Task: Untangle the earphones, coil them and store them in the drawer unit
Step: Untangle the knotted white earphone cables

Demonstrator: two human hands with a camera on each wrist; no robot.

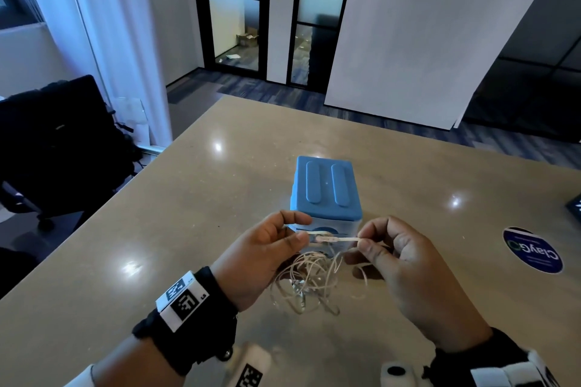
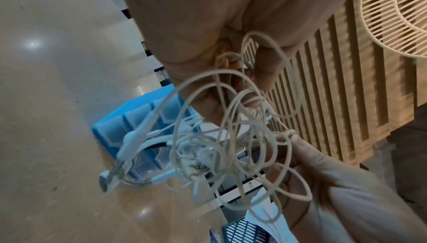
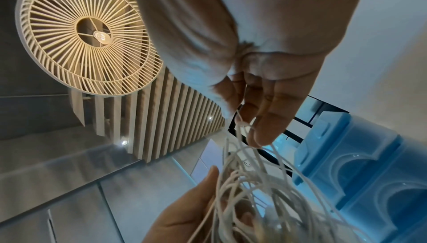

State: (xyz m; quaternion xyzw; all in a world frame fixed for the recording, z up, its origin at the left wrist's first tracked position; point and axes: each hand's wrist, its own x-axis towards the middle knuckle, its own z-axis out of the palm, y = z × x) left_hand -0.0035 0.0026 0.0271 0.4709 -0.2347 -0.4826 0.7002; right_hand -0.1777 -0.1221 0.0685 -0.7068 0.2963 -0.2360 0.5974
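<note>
The left hand (image 1: 267, 248) pinches one end of a short taut stretch of thin white tangled earphone cable (image 1: 309, 276); the right hand (image 1: 405, 267) pinches the other. Below both grips, loose loops hang, snarled. Untangling seems barely begun; coiling and storing remain. Just beyond the grips stands the closed blue plastic drawer unit (image 1: 327, 188) on the beige counter (image 1: 157, 229), which spreads wide either side.

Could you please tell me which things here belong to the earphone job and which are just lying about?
For the job:
- earphones, pinched by the left hand and the right hand
- blue drawer unit

Lying about:
- round sticker on the table
- black chair
</note>
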